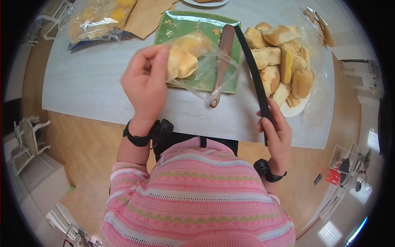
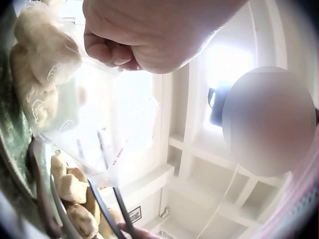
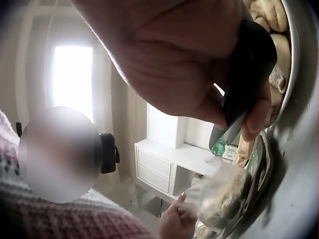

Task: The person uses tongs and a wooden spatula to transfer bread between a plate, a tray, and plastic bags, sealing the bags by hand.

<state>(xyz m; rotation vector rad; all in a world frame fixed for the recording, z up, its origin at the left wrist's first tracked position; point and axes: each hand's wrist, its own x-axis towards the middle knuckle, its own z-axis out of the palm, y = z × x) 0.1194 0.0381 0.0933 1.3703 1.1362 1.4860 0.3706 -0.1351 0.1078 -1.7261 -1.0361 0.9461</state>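
Fingers of the left hand [image 1: 146, 78] pinch a clear bag [image 1: 205, 72] of bread [image 1: 185, 65] over a green tray [image 1: 233, 85], apparently steadying it. The right hand [image 1: 278, 133] grips black tongs [image 1: 256, 74] beside heaped rolls [image 1: 265, 57], probably for cleanliness.

On the worktop [image 1: 82, 94], a tray [image 1: 185, 22] bears a spatula [image 1: 224, 45], its handle [image 1: 214, 98] jutting towards five o'clock, a bread bag [image 1: 205, 70] above; from the tray, a plate [image 1: 295, 111] of bread [image 1: 266, 57] lies at three o'clock, paper [image 1: 148, 18] and a filled bag [image 1: 96, 22] at ten, another plate [image 1: 216, 3] at twelve
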